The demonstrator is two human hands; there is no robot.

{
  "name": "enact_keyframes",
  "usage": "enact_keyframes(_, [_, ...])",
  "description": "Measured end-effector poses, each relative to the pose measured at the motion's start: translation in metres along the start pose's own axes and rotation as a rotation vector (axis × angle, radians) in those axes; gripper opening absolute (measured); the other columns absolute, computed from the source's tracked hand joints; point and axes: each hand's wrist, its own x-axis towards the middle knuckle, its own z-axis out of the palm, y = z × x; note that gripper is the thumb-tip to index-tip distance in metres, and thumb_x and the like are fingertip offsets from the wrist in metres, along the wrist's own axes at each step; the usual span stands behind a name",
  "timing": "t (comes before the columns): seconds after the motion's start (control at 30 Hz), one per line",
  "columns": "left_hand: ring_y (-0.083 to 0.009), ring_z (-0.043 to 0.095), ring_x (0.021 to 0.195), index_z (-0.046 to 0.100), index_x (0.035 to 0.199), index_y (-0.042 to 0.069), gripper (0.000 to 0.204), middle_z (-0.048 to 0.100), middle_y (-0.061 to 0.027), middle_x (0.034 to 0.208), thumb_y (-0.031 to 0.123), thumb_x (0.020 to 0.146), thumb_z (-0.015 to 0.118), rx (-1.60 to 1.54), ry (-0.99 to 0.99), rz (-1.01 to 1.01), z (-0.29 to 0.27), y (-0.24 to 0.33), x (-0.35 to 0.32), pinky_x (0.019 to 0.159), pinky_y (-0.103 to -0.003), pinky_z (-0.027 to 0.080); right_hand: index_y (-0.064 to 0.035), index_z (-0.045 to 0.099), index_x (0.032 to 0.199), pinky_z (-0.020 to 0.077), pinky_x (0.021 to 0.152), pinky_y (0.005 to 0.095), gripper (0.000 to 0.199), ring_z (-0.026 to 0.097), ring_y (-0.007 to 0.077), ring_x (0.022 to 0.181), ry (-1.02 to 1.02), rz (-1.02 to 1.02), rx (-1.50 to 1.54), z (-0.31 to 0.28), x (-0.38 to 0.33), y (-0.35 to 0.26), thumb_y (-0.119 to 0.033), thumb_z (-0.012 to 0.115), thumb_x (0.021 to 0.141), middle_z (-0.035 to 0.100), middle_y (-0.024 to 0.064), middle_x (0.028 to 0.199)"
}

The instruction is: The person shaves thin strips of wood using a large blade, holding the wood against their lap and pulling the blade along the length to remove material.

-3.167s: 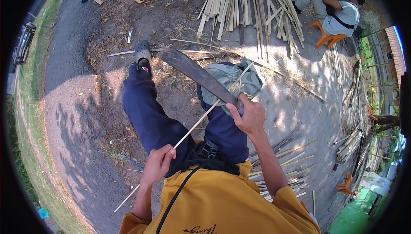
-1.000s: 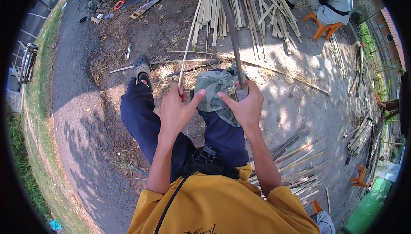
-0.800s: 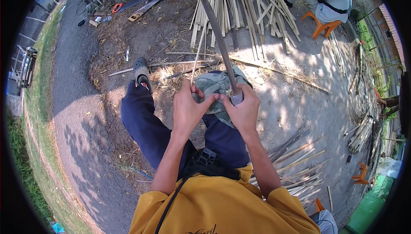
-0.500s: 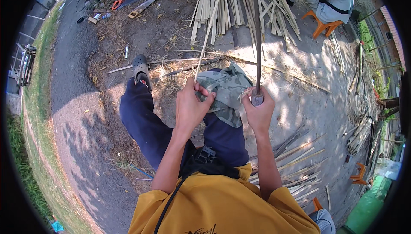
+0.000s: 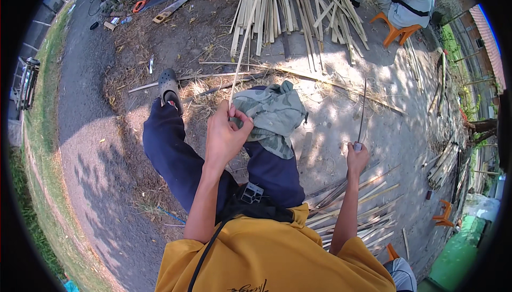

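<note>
A long pale bamboo strip (image 5: 242, 52) is pinched near its lower end in my left hand (image 5: 225, 136), its far part reaching up over the pile of strips. My right hand (image 5: 357, 159) is closed around the handle of a long dark-bladed knife (image 5: 364, 108), off to the right above the ground, with the blade pointing away from me. A camouflage cloth (image 5: 274, 108) is draped over my right knee, beside my left hand. The knife and the strip are well apart.
Many split strips (image 5: 277, 12) lie heaped ahead; several more strips (image 5: 368, 206) lie to my right. Two saws (image 5: 178, 6) rest on the ground at the far left. A seated person (image 5: 408, 4) is on an orange stool (image 5: 394, 28) at the far right. Shavings litter the ground by my shoe (image 5: 168, 86).
My right hand has swung the knife to the right and lower, away from the cloth and the strip. My left hand keeps its pinch on the strip and sits slightly farther left.
</note>
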Motion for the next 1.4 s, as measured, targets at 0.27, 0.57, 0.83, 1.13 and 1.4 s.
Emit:
enact_keyframes(0.27, [-0.0051, 0.050, 0.051, 0.044, 0.087, 0.002, 0.036, 0.066, -0.0083, 0.075, 0.012, 0.091, 0.079, 0.025, 0.009, -0.054, -0.008, 0.002, -0.005, 0.047, -0.030, 0.037, 0.0043, 0.077, 0.098, 0.0541, 0.063, 0.0414, 0.036, 0.070, 0.0263, 0.060, -0.105, 0.292, 0.169, 0.002, -0.022, 0.039, -0.028, 0.082, 0.085, 0.072, 0.0158, 0.071])
enact_keyframes(0.57, [-0.0081, 0.038, 0.063, 0.051, 0.087, 0.002, 0.036, 0.044, 0.0009, 0.071, 0.026, 0.114, 0.049, 0.045, -0.244, -0.012, -0.021, 0.026, -0.030, 0.057, -0.029, 0.036, 0.0010, 0.068, 0.086, 0.0421, 0.049, 0.0293, 0.047, 0.057, 0.0120, 0.053, -0.197, 0.216, 0.534, -0.035, -0.033, -0.048, -0.040, 0.061, 0.107, 0.063, 0.0063, 0.067])
enact_keyframes(0.83, [-0.0061, 0.045, 0.068, 0.063, 0.089, 0.002, 0.038, 0.048, 0.0031, 0.070, 0.028, 0.114, 0.052, -0.145, -0.411, -0.128, 0.004, -0.002, -0.040, 0.062, -0.027, 0.038, -0.0011, 0.063, 0.093, 0.0427, 0.052, 0.0317, 0.045, 0.056, 0.0134, 0.055, -0.430, -0.377, 0.709, -0.047, -0.063, -0.156, -0.044, 0.058, 0.106, 0.063, 0.0059, 0.069])
enact_keyframes(1.13, [-0.0086, 0.046, 0.063, 0.067, 0.089, 0.000, 0.036, 0.049, 0.0009, 0.065, 0.023, 0.112, 0.054, -0.172, -0.402, -0.219, 0.015, -0.027, -0.032, 0.059, -0.030, 0.038, -0.0071, 0.064, 0.097, 0.0514, 0.056, 0.0442, 0.052, 0.070, 0.0345, 0.066, -0.441, -0.956, 0.241, -0.019, -0.096, -0.239, -0.058, 0.074, 0.093, 0.070, 0.0129, 0.079])
enact_keyframes(1.4, [-0.0090, 0.045, 0.062, 0.065, 0.084, 0.000, 0.037, 0.050, 0.0005, 0.065, 0.023, 0.112, 0.054, -0.133, -0.272, -0.093, 0.019, -0.042, -0.043, 0.058, -0.030, 0.038, -0.0067, 0.060, 0.095, 0.0513, 0.054, 0.0461, 0.054, 0.070, 0.0363, 0.065, -0.473, -1.001, 0.095, -0.012, -0.099, -0.250, -0.059, 0.070, 0.095, 0.069, 0.0140, 0.075])
